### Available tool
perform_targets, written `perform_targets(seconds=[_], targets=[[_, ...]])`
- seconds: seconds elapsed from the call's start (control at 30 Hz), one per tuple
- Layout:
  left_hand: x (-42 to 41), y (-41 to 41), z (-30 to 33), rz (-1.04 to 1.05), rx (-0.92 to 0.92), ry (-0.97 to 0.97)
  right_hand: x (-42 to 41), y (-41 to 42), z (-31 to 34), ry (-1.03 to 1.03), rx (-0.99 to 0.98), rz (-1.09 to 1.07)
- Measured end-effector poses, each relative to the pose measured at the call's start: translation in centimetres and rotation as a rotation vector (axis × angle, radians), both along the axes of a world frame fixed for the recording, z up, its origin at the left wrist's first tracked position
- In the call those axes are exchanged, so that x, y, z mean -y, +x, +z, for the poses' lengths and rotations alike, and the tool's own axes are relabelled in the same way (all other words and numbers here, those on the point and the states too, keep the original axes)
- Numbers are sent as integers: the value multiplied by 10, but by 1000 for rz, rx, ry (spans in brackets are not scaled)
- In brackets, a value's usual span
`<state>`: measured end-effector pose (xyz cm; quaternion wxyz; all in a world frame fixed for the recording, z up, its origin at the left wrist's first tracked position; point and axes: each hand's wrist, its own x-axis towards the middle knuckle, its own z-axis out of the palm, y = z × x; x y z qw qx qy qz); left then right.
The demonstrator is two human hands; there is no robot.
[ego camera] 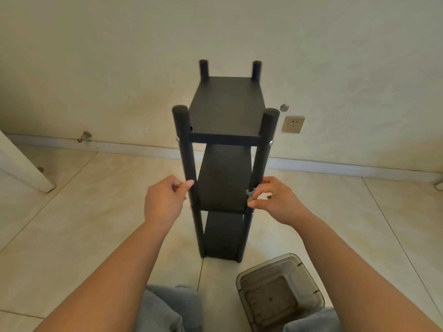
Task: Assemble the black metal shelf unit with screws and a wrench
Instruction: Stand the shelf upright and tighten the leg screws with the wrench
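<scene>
The black shelf unit (227, 109) stands upright on the tiled floor, with three boards between four round posts. Silver screw heads (177, 139) show on the outer sides of the front posts at the top and middle boards. My left hand (165, 200) has its fingers curled, with the fingertips against the front left post just above the middle board. My right hand (273, 200) pinches a small silver wrench (250, 195) beside the front right post, just above the middle board's corner.
A grey translucent plastic bin (278, 293) sits on the floor at my right knee. A white wall with a socket (293, 124) stands behind the shelf. A white door edge (21, 168) is at the left.
</scene>
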<state>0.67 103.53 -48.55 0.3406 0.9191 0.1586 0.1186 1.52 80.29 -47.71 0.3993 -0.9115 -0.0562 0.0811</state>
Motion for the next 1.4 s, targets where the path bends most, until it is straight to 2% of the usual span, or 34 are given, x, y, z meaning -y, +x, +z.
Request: perform_targets(seconds=[0.1, 0.23, 0.33, 0.43, 0.63, 0.8, 1.03, 1.17, 1.27, 1.4], targets=[[1, 5, -8, -8, -113, -143, -4, -10, 5, 6, -44, 120], [22, 0, -8, -348, -147, -136, -10, -16, 8, 28, -80, 231], [46, -8, -2, -476, -98, -230, -13, -16, 10, 69, -101, 259], [60, -12, 4, -469, -35, -343, -15, -16, 11, 85, -119, 283], [72, -15, 5, -389, 53, -301, -10, -16, 7, 90, -175, 265], [69, -13, 8, -310, 76, -382, 9, -7, -9, 62, -296, 147], [55, -12, 25, -291, 147, -442, -1, 1, -43, -177, -357, 85], [50, -12, 32, -276, 184, -437, -11, 2, -55, -240, -349, 50], [47, -12, 33, -269, 191, -430, -21, 1, -59, -227, -353, 74], [45, -12, 34, -270, 197, -428, -34, 4, -60, -91, -331, 67]])
